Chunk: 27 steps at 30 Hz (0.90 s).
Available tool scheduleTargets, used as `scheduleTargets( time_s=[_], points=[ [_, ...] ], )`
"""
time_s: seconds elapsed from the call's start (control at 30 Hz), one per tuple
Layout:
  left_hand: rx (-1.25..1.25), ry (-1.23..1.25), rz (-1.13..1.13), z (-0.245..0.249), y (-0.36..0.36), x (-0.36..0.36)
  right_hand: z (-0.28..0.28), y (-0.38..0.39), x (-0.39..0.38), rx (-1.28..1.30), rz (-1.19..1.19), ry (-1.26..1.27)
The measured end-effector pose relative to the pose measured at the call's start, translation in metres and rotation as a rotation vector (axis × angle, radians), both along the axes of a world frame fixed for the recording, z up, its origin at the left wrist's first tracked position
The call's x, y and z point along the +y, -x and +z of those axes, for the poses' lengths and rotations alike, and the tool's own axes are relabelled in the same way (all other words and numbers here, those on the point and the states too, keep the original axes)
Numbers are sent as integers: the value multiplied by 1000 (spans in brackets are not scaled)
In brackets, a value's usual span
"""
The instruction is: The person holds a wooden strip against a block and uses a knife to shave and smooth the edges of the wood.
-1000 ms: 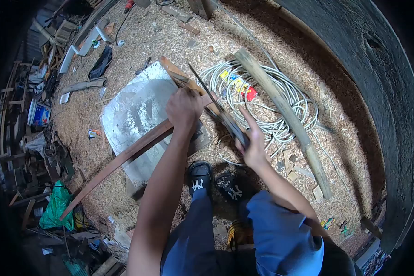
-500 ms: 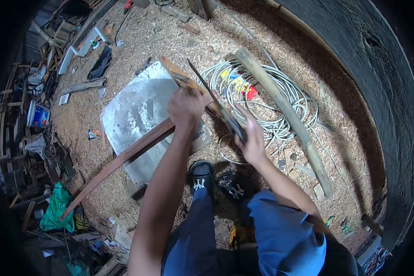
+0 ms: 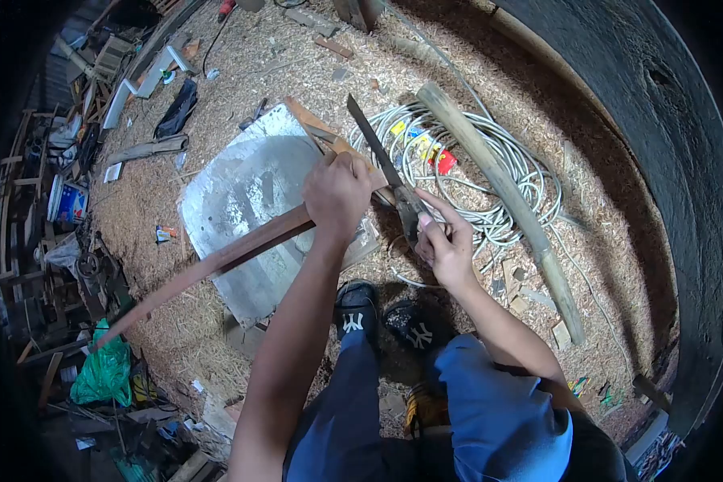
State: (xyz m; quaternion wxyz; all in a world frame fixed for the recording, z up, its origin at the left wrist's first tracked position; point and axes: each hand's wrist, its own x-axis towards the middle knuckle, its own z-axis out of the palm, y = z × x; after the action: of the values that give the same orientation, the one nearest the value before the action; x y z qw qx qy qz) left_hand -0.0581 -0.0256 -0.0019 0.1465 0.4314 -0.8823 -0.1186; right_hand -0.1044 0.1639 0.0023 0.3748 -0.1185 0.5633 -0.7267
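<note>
– Over the sheet (image 3: 249, 177), where is your left hand?
– Your left hand (image 3: 339, 197) is closed in a full fist around the strip (image 3: 217, 261), near its upper end. The knuckles face up.

– How does the strip lie?
– It is a long, slightly curved brown length of wood. It runs from your left hand down and to the left, across the sheet and past its edge. Its far end reaches the clutter beside a green bag (image 3: 104, 373).

– What is your right hand doing?
– Your right hand (image 3: 446, 241) is wrapped around the handle of the blade (image 3: 373, 140), with the fingers curled over it. The blade points up and away from you, tilted left.

– Does the blade meet the strip?
– The blade crosses the upper end of the strip, just beside your left hand. Whether the edge touches the wood cannot be told.

– What lies beneath?
– The sheet lies flat on the floor (image 3: 241, 80), which is covered in sawdust and shavings. Your shoes (image 3: 353, 309) stand just below the sheet's near corner.

– What lies to the right?
– A coil of cable (image 3: 466, 205) lies near your right hand. A pole (image 3: 498, 185) rests diagonally over the coil. A dark curved wall (image 3: 643, 120) stands beyond them.
</note>
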Motion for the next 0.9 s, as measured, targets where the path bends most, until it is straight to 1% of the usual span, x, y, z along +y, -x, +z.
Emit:
scheduleTargets(
  time_s=[0.03,0.07,0.1,0.13,0.17,0.23,0.3,0.37,0.4,0.47,0.5,0.57,0.63,0.77,0.9],
  points=[
    [129,92,-96,-2,-3,0,2,3,-2,3,-4,1],
    [256,184,-192,-4,-5,0,5,7,-4,36,16,-57],
    [256,183,-196,-4,-4,-1,6,10,-6,67,36,-116],
    [244,226,-236,-5,-4,-2,0,8,-12,311,7,-178],
    [232,270,-273,-6,-4,-3,1,5,-13,310,11,-181],
    [221,241,-235,-7,-3,-5,13,3,-18,494,21,-184],
    [214,211,-200,-6,-1,-5,10,6,-10,513,8,-148],
    [139,65,-78,-4,2,-5,20,10,12,91,11,-82],
    [141,62,-77,0,4,-4,18,10,21,120,-2,-64],
    [-9,-99,88,12,10,-5,7,7,44,157,-29,-67],
    [-11,-99,84,15,12,-6,3,4,56,189,-56,-69],
    [-86,-215,163,16,15,-11,0,-5,74,215,-32,-88],
    [-71,-176,154,12,15,-9,-7,-15,84,144,-12,-19],
    [-54,-113,109,10,15,-7,-15,-20,89,130,24,-45],
    [-43,-146,96,9,15,-7,-16,-14,85,138,53,-42]
  ],
)
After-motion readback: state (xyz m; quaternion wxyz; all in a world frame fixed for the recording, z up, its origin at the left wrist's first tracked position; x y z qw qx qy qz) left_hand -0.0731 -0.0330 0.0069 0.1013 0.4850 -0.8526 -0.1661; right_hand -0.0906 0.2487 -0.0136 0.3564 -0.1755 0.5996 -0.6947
